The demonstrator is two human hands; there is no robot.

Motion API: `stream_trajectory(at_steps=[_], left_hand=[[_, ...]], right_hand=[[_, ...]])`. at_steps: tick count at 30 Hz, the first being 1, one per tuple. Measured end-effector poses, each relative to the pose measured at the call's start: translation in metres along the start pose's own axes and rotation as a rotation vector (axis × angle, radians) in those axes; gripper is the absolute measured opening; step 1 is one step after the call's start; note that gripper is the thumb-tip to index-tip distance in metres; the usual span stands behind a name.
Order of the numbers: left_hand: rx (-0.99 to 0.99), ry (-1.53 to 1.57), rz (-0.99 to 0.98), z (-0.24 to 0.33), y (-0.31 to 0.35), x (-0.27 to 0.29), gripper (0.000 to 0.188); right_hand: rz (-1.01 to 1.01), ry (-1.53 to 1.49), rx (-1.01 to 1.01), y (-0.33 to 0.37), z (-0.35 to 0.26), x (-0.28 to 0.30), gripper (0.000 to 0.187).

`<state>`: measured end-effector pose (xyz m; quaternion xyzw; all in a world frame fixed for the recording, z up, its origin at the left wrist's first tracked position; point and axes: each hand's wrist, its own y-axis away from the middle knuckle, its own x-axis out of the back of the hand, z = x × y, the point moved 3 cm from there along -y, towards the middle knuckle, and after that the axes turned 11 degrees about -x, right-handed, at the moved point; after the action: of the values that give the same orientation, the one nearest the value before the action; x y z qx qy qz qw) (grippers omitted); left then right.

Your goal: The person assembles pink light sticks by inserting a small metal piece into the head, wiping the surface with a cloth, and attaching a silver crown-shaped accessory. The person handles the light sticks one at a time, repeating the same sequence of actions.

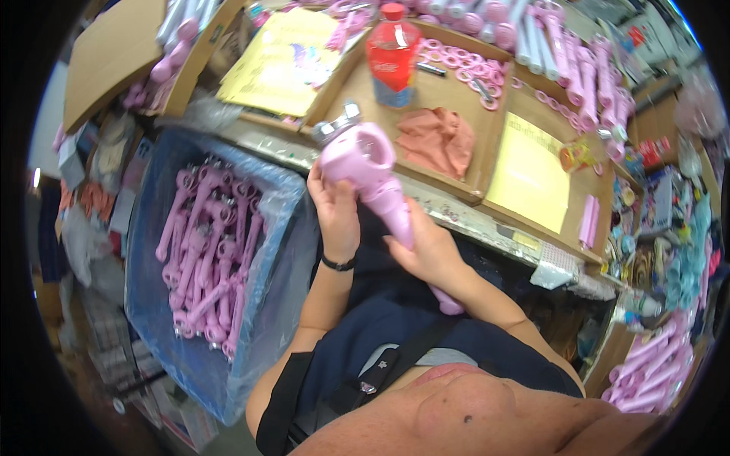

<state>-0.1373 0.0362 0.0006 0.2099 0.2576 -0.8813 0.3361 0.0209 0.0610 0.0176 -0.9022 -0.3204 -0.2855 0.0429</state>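
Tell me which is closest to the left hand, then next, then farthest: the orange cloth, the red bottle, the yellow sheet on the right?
From the left hand:
1. Orange cloth, just up and right in the cardboard tray.
2. Red bottle, farther back.
3. Yellow sheet, far right.

Both hands gripped a pink toy wand [372, 178]: left hand [334, 209] near its head, right hand [430, 247] on handle. Blue-lined bin [152, 304] of wands at 9 o'clock.

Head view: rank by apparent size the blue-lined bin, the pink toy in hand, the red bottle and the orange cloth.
1. Blue-lined bin
2. Pink toy, though it is nearer the camera
3. and 4. Red bottle and orange cloth look much alike, so I won't rank them.
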Motion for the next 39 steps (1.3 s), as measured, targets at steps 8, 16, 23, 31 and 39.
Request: stream_trajectory(at_steps=[8, 16, 23, 31, 39], left_hand=[[0.296, 0.531, 0.073, -0.010, -0.002, 0.024, 0.089], [0.203, 0.765, -0.075, 0.011, -0.009, 0.055, 0.088], [0.204, 0.699, -0.039, 0.007, -0.004, 0.053, 0.089], [0.249, 0.716, -0.076, -0.001, -0.007, 0.045, 0.087], [0.275, 0.722, -0.032, -0.005, -0.006, 0.040, 0.086]], right_hand=[[0.235, 0.061, 0.413, -0.009, 0.009, 0.060, 0.025], [0.407, 0.539, -0.086, -0.133, 0.153, 0.211, 0.037], [0.423, 0.569, -0.266, -0.154, 0.207, 0.210, 0.054], [0.663, 0.533, 0.051, -0.140, 0.202, 0.190, 0.030], [0.793, 0.707, 0.151, -0.137, 0.198, 0.184, 0.021]])
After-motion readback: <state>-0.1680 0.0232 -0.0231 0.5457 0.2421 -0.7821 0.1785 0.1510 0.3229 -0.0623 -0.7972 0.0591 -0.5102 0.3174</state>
